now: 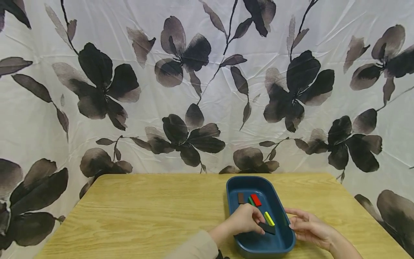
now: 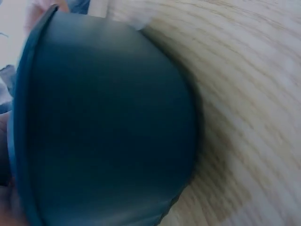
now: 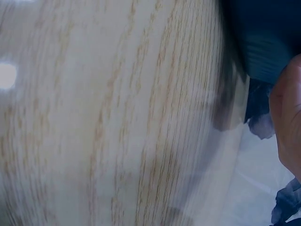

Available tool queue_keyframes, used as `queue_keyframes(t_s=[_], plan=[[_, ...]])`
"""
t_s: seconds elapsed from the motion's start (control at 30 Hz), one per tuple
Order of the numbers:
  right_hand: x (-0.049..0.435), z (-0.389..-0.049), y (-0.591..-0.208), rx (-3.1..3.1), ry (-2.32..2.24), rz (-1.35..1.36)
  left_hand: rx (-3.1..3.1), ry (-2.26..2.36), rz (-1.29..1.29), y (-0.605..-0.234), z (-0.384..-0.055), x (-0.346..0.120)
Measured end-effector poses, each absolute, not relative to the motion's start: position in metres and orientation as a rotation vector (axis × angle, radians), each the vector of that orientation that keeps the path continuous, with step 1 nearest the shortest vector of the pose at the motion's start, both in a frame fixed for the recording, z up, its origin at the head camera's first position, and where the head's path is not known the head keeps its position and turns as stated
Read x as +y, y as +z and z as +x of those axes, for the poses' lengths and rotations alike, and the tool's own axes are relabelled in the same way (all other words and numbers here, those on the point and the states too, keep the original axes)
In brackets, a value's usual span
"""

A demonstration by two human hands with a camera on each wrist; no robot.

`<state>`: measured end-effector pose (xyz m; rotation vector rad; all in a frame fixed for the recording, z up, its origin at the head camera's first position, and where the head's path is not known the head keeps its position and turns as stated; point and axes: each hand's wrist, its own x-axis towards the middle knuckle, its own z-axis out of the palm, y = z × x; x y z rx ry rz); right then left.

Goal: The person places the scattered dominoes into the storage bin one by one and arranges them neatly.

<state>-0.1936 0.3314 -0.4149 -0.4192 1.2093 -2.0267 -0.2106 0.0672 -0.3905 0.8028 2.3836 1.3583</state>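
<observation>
A dark blue plastic bin (image 1: pixel 258 249) stands on the wooden table, right of the middle. My left hand (image 1: pixel 243 219) reaches over its left wall and pinches a flat black block (image 1: pixel 267 228) between thumb and fingers, low inside the bin. Close to that block lies a yellow block (image 1: pixel 269 218). Farther back in the bin are a red block (image 1: pixel 256 200), a green block (image 1: pixel 251 201) and a brown block (image 1: pixel 240 198). My right hand (image 1: pixel 310 227) is at the bin's right side, fingertips at the rim, fingers loosely extended. The left wrist view is mostly filled by the bin's outer wall (image 2: pixel 108 117).
The light wooden table (image 1: pixel 145 212) stretches out to the left of the bin, with a strip of it on the right. Behind it hangs a white curtain (image 1: pixel 136 93) with dark flowers. A beige sleeve (image 1: pixel 197 248) covers the left forearm.
</observation>
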Motion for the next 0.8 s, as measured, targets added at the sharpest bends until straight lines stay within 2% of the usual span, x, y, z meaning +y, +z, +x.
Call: queue_keyframes(t_s=[0.27, 0.5, 0.67, 0.8], plan=[[0.334, -0.194, -0.418, 1.18, -2.026, -0.454, 2.492, 1.176, 0.977, -0.399, -0.209, 0.078], [0.335, -0.194, -0.418, 1.193, -2.013, -0.449, 2.364, 1.17, 0.938, -0.391, -0.212, 0.074], [0.338, -0.193, -0.413, 1.263, -1.995, -0.416, 2.301, 1.253, 0.958, -0.37, -0.221, 0.052], [0.345, -0.191, -0.406, 1.425, -1.975, -0.352, 2.276, 1.327, 0.934, -0.35, -0.222, 0.015]])
